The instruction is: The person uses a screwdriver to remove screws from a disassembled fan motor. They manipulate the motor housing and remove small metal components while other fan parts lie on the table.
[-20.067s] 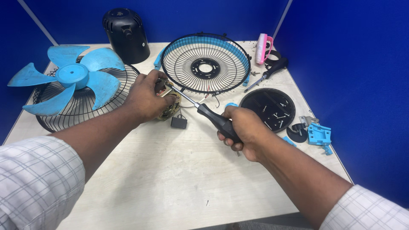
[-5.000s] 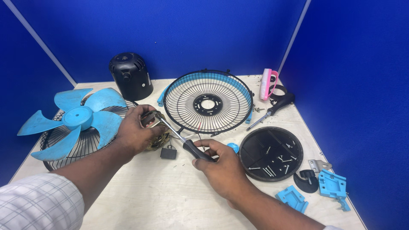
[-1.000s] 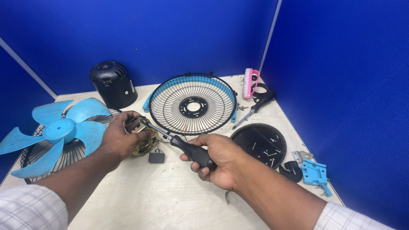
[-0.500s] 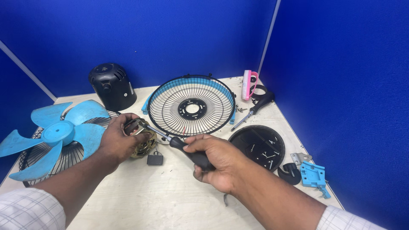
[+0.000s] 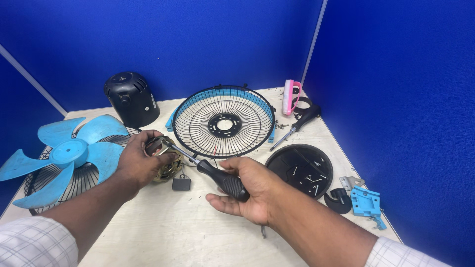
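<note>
Slippage looks like the main risk: the screwdriver [image 5: 208, 168] meets the motor [image 5: 166, 163] at a slant, and if its tip rides out of the screw it could skid into the copper winding or jab the left hand [image 5: 141, 163] that cups the motor. That hand wraps the motor from its left side, fingers curled over the top, so a fingertip sits close to where the shaft lands. A twist could also turn the whole motor, since only that one hand steadies it on the table [image 5: 163, 232].

Thin wires run from the motor to a small black capacitor [image 5: 181, 184] lying just below it; a sudden jerk could tug them.

The right hand [image 5: 247, 195], centre of the frame, is closed around the black handle, palm turned up, thumb along the top. The motor lies to the upper left of that hand, a shaft's length away, left of centre in the frame.

Loose screws rest in a black round cover [image 5: 303, 169] at right, close to the right forearm; a careless sweep could scatter them.
</note>
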